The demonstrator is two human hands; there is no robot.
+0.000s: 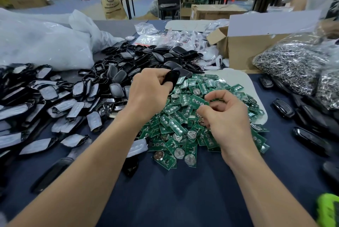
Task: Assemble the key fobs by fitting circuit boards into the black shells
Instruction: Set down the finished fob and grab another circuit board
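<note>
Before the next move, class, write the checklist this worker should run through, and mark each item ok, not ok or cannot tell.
1. Black shell held in left hand: ok.
2. Circuit board pinched in right hand: ok.
3. Board seated in shell: not ok; the hands are apart.
4. Shell's open side facing the board: cannot tell.
5. Board's orientation right for the shell: cannot tell.
6. More boards within reach: ok, green pile lies under the hands.

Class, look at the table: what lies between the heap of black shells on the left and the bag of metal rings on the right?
In the head view, the pile of green circuit boards lies between them, with both hands over it.
</note>
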